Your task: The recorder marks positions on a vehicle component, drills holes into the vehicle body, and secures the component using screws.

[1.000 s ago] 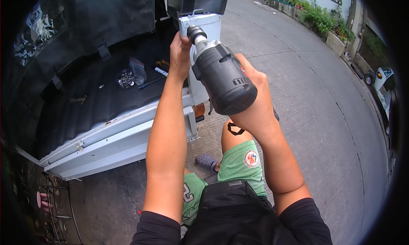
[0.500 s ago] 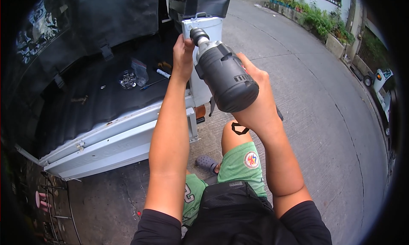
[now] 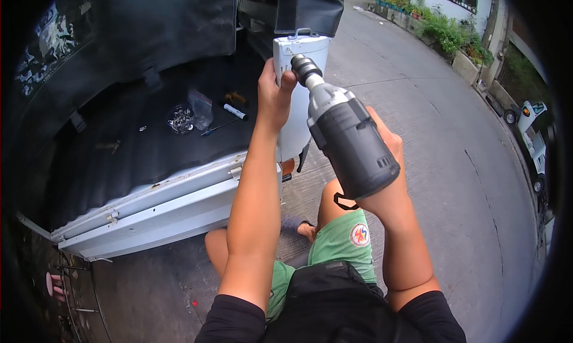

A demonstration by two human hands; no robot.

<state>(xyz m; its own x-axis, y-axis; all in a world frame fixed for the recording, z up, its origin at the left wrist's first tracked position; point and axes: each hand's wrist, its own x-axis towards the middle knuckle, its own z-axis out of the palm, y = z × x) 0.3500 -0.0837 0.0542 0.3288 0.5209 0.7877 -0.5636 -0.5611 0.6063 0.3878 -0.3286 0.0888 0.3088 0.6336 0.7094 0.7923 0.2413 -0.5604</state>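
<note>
"Head view, go. Right hand?"

"Right hand point(image 3: 391, 194) wrapped round the black-and-grey drill point(image 3: 352, 137), fingers curled on its mostly hidden grip. Drill's over the street side, bit point(image 3: 290, 51) pointing at the top of the white corner post point(image 3: 301, 122); can't tell if the tip touches."

"Left?"

"Left hand point(image 3: 276, 95) up against the post's edge, thumb apart from fingers, just beside the chuck point(image 3: 306, 69). Some fingertips hidden, can't tell how closed."

"Containers?"

"Clear round tub point(image 3: 171, 125) on the black truck bed point(image 3: 119, 170), holding small shiny metal pieces point(image 3: 181, 118). Clear plastic bag point(image 3: 202, 110) right beside it, crumpled; contents can't tell."

"Loose stuff?"

"Thin blue-handled tool point(image 3: 218, 127) near the bag, white tube point(image 3: 234, 111) with dark end by that."
</note>
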